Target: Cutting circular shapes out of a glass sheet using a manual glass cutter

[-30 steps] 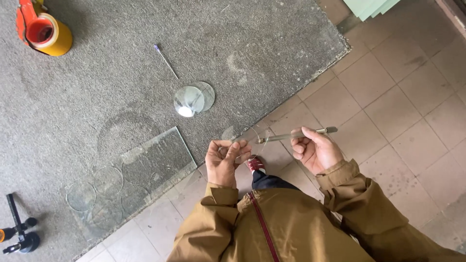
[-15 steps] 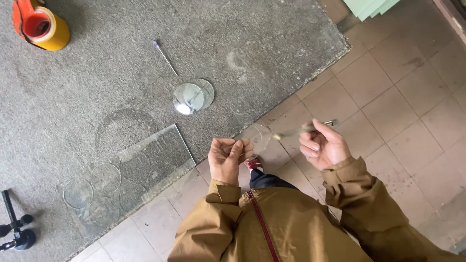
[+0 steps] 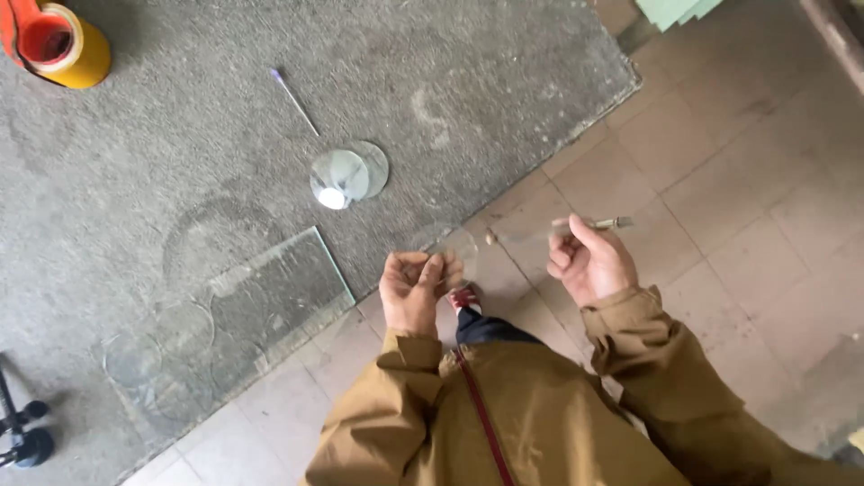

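Leftmost, a yellow tape roll lies on the grey carpet, with a pen, two overlapping glass discs and a glass sheet with round cut-outs farther right. Near the carpet edge, the left hand curls its fingers around a clear glass disc, barely visible. Right of it, over the tiled floor, the right hand pinches a slim glass cutter, held level and pointing toward the disc.
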